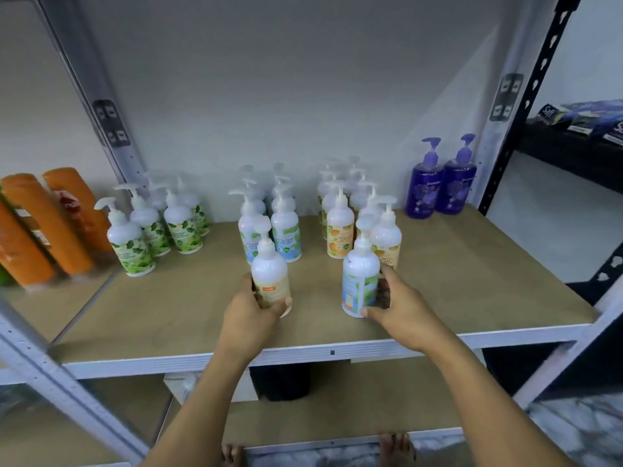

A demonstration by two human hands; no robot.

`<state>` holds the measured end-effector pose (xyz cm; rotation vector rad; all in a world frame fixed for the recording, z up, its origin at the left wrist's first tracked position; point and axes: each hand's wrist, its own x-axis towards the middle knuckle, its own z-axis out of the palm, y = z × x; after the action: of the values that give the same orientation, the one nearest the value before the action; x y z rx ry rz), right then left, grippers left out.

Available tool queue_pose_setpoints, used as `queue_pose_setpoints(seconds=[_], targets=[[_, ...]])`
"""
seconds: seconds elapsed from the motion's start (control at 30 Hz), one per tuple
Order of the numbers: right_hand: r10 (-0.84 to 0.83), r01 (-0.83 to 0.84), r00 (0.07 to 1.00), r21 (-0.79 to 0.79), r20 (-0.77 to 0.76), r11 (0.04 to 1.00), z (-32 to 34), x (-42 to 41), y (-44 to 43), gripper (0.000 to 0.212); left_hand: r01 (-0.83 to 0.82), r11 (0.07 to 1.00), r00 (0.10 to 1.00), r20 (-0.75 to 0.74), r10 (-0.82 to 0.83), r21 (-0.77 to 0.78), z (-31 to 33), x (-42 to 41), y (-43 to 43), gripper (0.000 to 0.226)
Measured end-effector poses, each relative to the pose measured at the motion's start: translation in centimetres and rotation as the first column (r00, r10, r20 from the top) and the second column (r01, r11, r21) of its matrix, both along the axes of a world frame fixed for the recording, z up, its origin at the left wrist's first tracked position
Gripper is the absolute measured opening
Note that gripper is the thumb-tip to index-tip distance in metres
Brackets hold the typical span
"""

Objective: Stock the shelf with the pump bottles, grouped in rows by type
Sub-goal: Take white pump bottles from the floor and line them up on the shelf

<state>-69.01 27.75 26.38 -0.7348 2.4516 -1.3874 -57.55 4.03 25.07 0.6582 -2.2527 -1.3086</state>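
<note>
Rear pump bottles (354, 178) blurred, orange bottles (33, 227) cut by left edge, label print unreadable

We read little here. Blue-label bottle (286, 239): "ANTIBACTERIAL HAND WASH", smaller lines too blurred. Orange-label bottle (339, 235): starts "ANTI", rest unclear to us. Purple bottles (424, 192): white word, unreadable. Dark packs (553, 112) on black rack (573, 153): white script, seemingly "Soft". Front-left bottle (270, 281), front-right bottle (360, 281): print unreadable.

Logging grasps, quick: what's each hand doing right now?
Left hand: grips the orange-label pump bottle.
Right hand: grips the blue-and-green-label pump bottle.
</note>
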Motion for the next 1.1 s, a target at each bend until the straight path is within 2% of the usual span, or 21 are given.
queue_pose_setpoints(seconds=[0.43,0.57,0.67,0.73,0.8,0.87,0.97,1.1], targets=[[-0.045,0.045,0.999,0.003,-0.023,0.999,-0.8,0.0,-0.4,0.067,0.022,0.999,0.999,0.031,-0.021,-0.048,-0.2,1.0,-0.8,0.048],[-0.062,0.062,0.997,0.008,-0.041,0.998,-0.8,0.3,-0.8,0.064,-0.029,0.996,0.999,0.041,0.032,-0.080,-0.2,1.8,-2.7,0.046],[-0.053,0.054,0.997,0.018,-0.061,0.998,-1.0,0.4,-1.1,0.062,-0.135,0.985,0.988,0.056,0.142,-0.109,0.0,2.7,-4.6,0.055],[-0.044,0.045,0.997,0.017,-0.060,0.999,-1.0,0.5,-1.5,0.062,-0.171,0.974,0.975,0.115,0.189,-0.151,0.1,3.5,-6.3,0.079],[-0.036,0.037,0.997,0.015,-0.061,0.999,-1.1,0.6,-1.9,0.060,-0.153,0.950,0.934,0.275,0.229,-0.271,-0.3,4.2,-8.3,0.101],[-0.026,0.027,0.997,0.018,-0.069,0.999,-1.2,0.6,-2.3,0.057,-0.078,0.915,0.858,0.441,0.263,-0.396,-0.4,4.8,-9.2,0.096],[-0.009,0.009,0.997,0.010,-0.076,1.000,-1.3,0.8,-3.3,0.057,0.025,0.872,0.837,0.487,0.249,-0.489,-0.1,5.6,-9.0,0.079],[0.007,-0.008,0.996,-0.011,-0.090,1.000,-1.4,0.8,-5.8,0.060,0.090,0.866,0.806,0.547,0.227,-0.491,-0.3,5.8,-9.3,0.096]])
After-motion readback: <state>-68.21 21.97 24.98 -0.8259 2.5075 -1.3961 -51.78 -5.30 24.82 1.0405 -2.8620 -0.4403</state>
